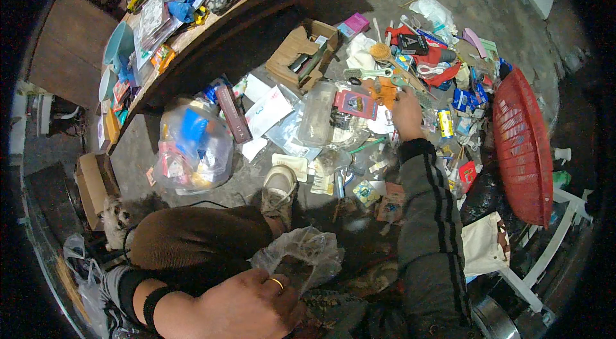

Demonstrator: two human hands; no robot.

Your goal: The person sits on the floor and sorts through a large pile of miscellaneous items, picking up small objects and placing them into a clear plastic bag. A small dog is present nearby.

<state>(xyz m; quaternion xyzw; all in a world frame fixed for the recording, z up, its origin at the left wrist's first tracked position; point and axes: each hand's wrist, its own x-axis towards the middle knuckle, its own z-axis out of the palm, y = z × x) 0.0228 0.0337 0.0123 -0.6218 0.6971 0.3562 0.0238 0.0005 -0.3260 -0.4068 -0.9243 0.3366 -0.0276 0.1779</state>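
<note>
My left hand (pixel 240 298), wearing a gold-coloured ring, is closed at the edge of a clear plastic bag (pixel 327 254) above my lap. My right hand (pixel 408 112) reaches forward into a spread of small goods on the floor. Its fingertips are beside an orange cloth or pouch (pixel 383 91) and a green-handled comb or brush (pixel 399 81); whether they grip anything is hidden. Left of that hand are a pink printed packet (pixel 356 104) and a clear plastic box (pixel 316 115). A round wooden-handled brush (pixel 381 52) lies beyond it, and a yellow cylinder (pixel 445 123) to its right.
A red plastic basket (pixel 522 146) stands tilted at the right. An open cardboard box (pixel 301 55) and a filled clear bag (pixel 195 146) are on the floor before a cluttered wooden table (pixel 231 16). A small dog (pixel 114 221) is by my knee at the left.
</note>
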